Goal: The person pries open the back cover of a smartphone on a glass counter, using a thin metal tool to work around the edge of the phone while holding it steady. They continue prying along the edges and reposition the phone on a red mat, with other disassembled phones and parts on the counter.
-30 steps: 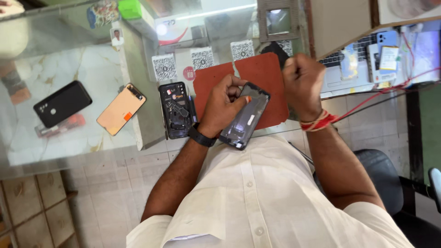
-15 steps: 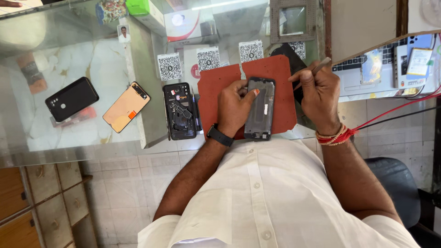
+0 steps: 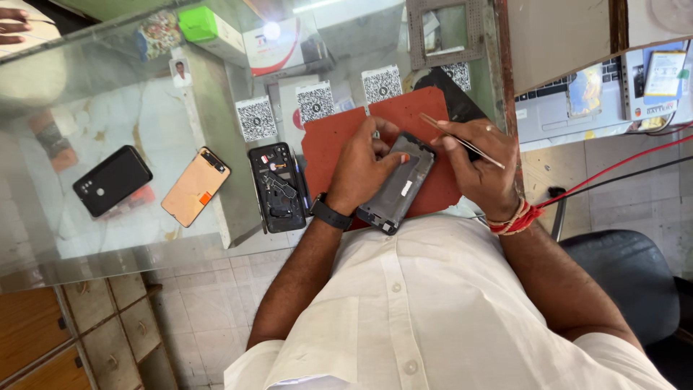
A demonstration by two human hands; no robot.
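Observation:
My left hand (image 3: 364, 167) grips an opened dark phone frame (image 3: 399, 185), tilted above a red work mat (image 3: 328, 141) on the glass counter. My right hand (image 3: 482, 165) holds thin metal tweezers (image 3: 462, 141) whose tip points towards the phone's upper end. A black watch sits on my left wrist and red thread bands circle my right wrist. Just left of the mat lies a second opened phone (image 3: 278, 186) with its circuit board exposed.
A tan phone back (image 3: 195, 186) and a black phone (image 3: 112, 180) lie further left on the glass counter (image 3: 144, 238). Small square code cards (image 3: 315, 102), boxes and a grey frame (image 3: 447, 32) stand at the back. A laptop (image 3: 570, 101) sits right, red cables trail down, a black chair (image 3: 624, 285) is behind.
The phone frame has tilted and come nearer my body, still in my left hand. My right hand has swung the tweezers down towards its upper end.

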